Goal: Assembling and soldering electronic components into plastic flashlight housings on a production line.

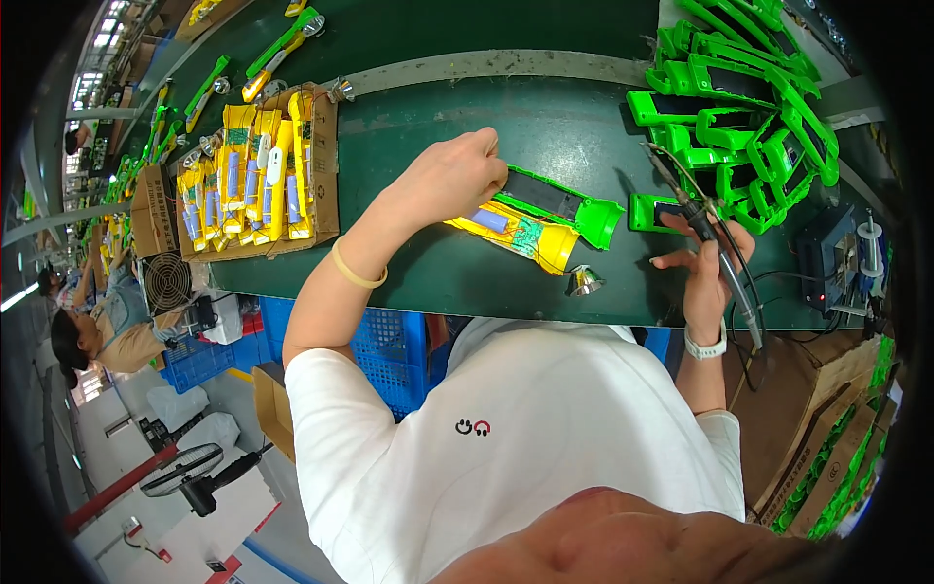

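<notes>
On the bench before me a green plastic housing half [600,222] with a dark panel lies alongside a yellow housing half [553,246]. The yellow half carries a purple cylindrical battery [489,219] and a green circuit board [528,232]. A shiny reflector cup [585,280] sits at their near right end, wires close by. Over their left end is my left hand [455,182], fingers curled in a pinch; whatever they hold is hidden. My right hand [708,277] holds a soldering iron [728,265] with its cable, right of the housings.
A cardboard box [324,180] of yellow halves with batteries stands left. Green housings [735,117] are piled at the far right. Beside them is a soldering station [827,255] with a spool holder [869,248]. A grey strip [486,66] crosses the bench; people work farther left.
</notes>
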`<state>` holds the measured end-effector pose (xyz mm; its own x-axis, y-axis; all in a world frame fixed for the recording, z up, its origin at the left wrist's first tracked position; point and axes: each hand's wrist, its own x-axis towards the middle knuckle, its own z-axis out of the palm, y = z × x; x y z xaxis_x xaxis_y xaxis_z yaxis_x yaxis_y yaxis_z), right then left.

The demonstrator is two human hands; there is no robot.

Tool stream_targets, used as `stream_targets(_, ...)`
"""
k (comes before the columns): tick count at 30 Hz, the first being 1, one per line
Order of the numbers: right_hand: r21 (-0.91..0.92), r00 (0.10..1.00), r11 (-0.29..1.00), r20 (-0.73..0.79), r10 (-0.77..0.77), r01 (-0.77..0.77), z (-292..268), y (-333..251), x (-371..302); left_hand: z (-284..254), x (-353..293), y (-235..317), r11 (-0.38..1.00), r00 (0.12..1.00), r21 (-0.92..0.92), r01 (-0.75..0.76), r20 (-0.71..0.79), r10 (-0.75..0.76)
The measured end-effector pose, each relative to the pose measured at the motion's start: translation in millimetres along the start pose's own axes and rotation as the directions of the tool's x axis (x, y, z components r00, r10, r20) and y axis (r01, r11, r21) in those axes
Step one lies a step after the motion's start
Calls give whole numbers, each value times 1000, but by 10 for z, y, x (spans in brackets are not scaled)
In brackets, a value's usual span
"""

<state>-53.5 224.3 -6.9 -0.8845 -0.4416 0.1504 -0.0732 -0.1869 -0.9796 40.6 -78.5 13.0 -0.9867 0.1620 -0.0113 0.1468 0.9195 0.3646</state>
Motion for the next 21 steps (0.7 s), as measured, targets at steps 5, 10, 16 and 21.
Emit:
stream_targets(5, -165, 999, 986, -17, -30, 27, -44, 67, -124, -11, -8, -16, 998, 999, -67, 4, 53, -1)
stream_targets(10, -56, 991, 998, 130, 15, -8, 250, -9, -112, -12, 13, -3, 1000, 998, -29, -4, 64, 6)
stream_targets(16, 0, 955, 974, 199, 220, -225, 705, 210, 94, -61, 61, 34, 1000, 995, 31, -6, 102, 3)
stream_targets(21, -64, 946, 973, 228, 230, -222, 791, 262, 127, -45, 47, -5, 999, 994, 27, -33, 104, 30)
